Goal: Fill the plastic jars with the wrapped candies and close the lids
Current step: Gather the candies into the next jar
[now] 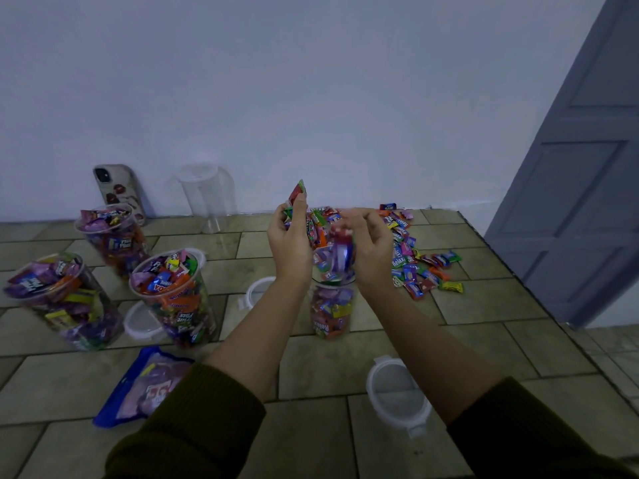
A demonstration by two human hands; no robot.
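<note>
One loose lid (394,388) lies nearest, right side, on the tiled surface (484,305); a blue candy bag (138,388) lies near left. Past them, both hands are raised over the target jar (332,312), which stands upright mid-scene, roughly two-thirds full, no lid.

Left hand (288,245): grip curled round a bunch of wrapped candies (333,257), one red-green wrapper (297,193) sticking up above the fingers. Right hand (371,250): fingers curled over a handful right above the jar mouth; blurred, so how tight it is I cannot tell.

Three full jars (176,299) stand at left, uncapped, heaped above the rim, with two more lids (257,292) flat between the jars. Farther right, the loose pile (415,257) of candies. Far back against the wall: an empty clear jar (204,191) and a phone (117,191) leaning.

Handling, my judgement: candies are light, small, with slick crinkly wrappers, so they slide out of a loose handful; cup them from both sides and release low over the mouth. The jar looks like thin, stiff plastic and probably tips easily; hold it at mid-wall. Lids: take by the rim, press the clip tabs.
</note>
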